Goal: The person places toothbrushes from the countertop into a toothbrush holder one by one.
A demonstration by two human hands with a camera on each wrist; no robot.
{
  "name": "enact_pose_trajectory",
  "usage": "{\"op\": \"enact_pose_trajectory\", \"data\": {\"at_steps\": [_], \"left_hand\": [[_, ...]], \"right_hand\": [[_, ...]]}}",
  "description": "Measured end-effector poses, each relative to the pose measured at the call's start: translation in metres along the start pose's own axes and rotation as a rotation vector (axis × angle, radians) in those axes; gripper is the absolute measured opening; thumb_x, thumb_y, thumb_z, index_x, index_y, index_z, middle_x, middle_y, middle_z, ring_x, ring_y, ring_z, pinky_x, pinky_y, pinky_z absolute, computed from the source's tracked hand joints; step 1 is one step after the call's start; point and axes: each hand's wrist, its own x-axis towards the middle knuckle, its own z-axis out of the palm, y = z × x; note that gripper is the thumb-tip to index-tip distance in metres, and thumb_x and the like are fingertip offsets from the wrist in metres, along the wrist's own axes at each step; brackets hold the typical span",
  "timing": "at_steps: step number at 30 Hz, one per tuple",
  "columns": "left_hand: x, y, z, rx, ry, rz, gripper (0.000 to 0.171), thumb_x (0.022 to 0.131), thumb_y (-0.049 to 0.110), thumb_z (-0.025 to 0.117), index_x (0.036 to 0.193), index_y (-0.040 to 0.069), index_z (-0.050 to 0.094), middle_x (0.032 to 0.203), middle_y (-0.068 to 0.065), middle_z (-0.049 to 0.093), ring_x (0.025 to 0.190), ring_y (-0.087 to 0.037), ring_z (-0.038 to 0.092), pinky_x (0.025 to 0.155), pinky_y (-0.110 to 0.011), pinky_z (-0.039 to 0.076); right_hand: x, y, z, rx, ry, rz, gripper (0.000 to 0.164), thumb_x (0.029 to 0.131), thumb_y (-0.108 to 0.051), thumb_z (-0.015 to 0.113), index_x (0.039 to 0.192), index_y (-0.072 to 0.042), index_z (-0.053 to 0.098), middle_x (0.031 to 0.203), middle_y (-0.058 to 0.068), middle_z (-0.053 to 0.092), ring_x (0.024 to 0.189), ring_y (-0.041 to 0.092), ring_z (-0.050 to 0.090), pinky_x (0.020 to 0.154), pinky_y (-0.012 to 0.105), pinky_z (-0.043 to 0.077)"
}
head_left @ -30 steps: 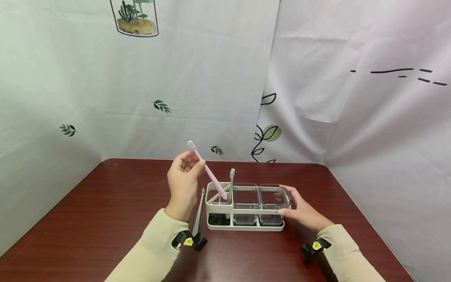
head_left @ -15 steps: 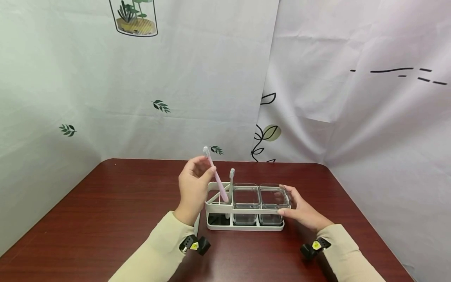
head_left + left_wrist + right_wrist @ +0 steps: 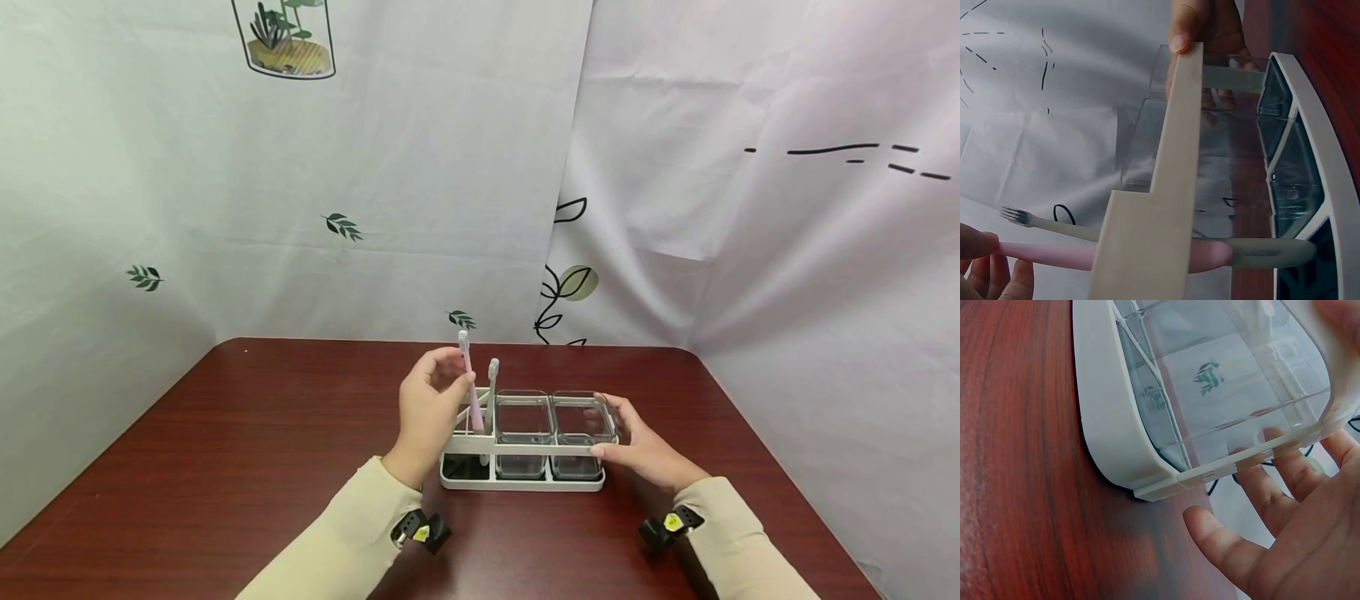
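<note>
My left hand (image 3: 429,408) pinches a pink toothbrush (image 3: 475,410) between thumb and fingers, bristles up. In the left wrist view the pink handle (image 3: 1054,255) passes behind the upper bar of a white toothbrush holder (image 3: 1172,156), its lower end hanging above the base. Beside it, a grey-green toothbrush (image 3: 492,377) stands in the same left section, its handle (image 3: 1272,253) reaching down to the base. With its thumb on the front bar and fingers behind, my right hand (image 3: 648,448) grips the holder's right end. Two clear cups (image 3: 523,421) sit in the holder.
The holder stands on a dark red wooden table (image 3: 225,467). White printed cloth (image 3: 450,167) hangs behind and beside the table. Black wrist cameras (image 3: 422,530) sit on both sleeves.
My left hand has moved right and down with the pink toothbrush, which now stands more upright in the holder. A toothbrush lying left of the holder is now hidden behind my left arm.
</note>
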Motion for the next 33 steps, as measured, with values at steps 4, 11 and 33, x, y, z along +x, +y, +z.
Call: {"op": "enact_pose_trajectory", "data": {"at_steps": [4, 11, 33], "left_hand": [[-0.002, -0.004, 0.001, 0.018, -0.017, -0.041, 0.025, 0.08, -0.012, 0.068, 0.104, -0.005, 0.063, 0.091, -0.017, 0.064, 0.082, -0.015, 0.062, 0.071, -0.018, 0.051], [-0.007, -0.009, 0.002, 0.086, -0.043, -0.093, 0.024, 0.082, -0.01, 0.067, 0.104, -0.003, 0.063, 0.092, -0.014, 0.064, 0.09, -0.025, 0.063, 0.071, -0.021, 0.051], [-0.009, -0.019, 0.001, 0.208, -0.063, -0.117, 0.019, 0.081, -0.01, 0.066, 0.098, -0.001, 0.062, 0.088, -0.013, 0.064, 0.084, -0.024, 0.063, 0.073, -0.032, 0.051]], "right_hand": [[0.0, 0.001, 0.0, 0.006, 0.002, 0.001, 0.077, 0.088, -0.007, 0.067, 0.145, 0.0, 0.017, 0.141, 0.034, 0.035, 0.13, 0.051, 0.035, 0.089, 0.017, 0.046], [0.001, 0.0, 0.0, 0.011, 0.002, -0.004, 0.077, 0.087, -0.007, 0.068, 0.145, 0.0, 0.017, 0.141, 0.035, 0.035, 0.13, 0.051, 0.035, 0.089, 0.017, 0.046], [0.0, 0.001, -0.001, 0.001, -0.001, 0.007, 0.078, 0.088, -0.009, 0.068, 0.146, -0.001, 0.018, 0.143, 0.032, 0.035, 0.131, 0.05, 0.035, 0.09, 0.017, 0.045]]}}
